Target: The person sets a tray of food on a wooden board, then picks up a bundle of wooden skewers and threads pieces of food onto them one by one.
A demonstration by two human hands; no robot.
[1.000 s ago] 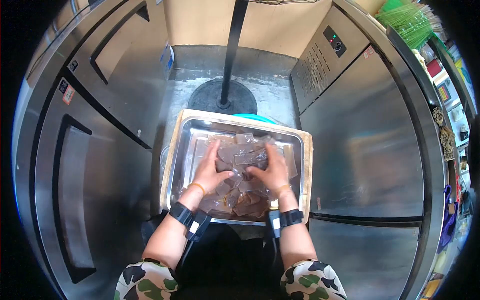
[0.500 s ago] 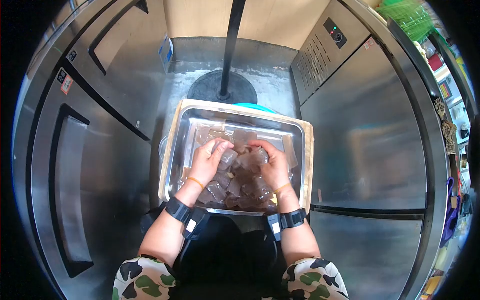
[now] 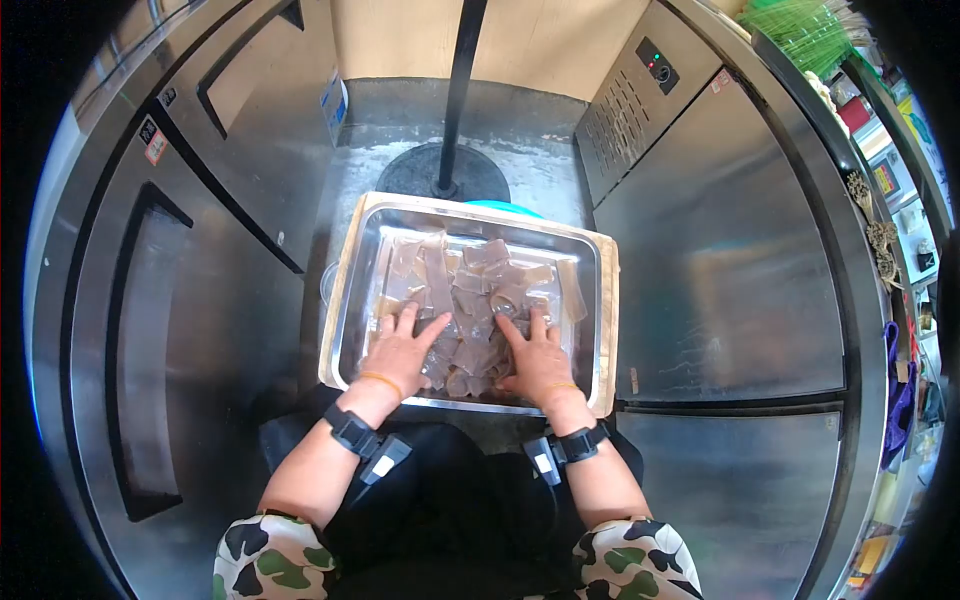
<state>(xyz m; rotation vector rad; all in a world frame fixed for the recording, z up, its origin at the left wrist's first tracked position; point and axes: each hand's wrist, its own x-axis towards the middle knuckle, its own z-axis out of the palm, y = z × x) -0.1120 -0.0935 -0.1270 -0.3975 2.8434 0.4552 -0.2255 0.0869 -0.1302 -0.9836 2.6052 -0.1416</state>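
Note:
A shallow rectangular metal tray (image 3: 597,330) holds a heap of translucent, brownish-grey jelly pieces (image 3: 478,300), some in strips and some in blocks. My left hand (image 3: 398,355) rests on the near left part of the heap, fingers spread. On the near right part lies my right hand (image 3: 540,360), its fingers also apart and touching the pieces. Neither hand grips a piece. A long pale strip (image 3: 571,290) lies along the tray's right side. Under the palms, the pieces are hidden.
The tray sits on a wooden board (image 3: 609,330). Beyond it a black pole rises from a round base (image 3: 420,172), near a blue rim (image 3: 505,208). Stainless cabinets stand close on the left (image 3: 230,320) and right (image 3: 720,250). Green netting (image 3: 800,35) lies at the upper right.
Both hands have let go of the jelly pieces they held, moved toward me and spread flat on the heap. The jelly pieces now lie more spread out.

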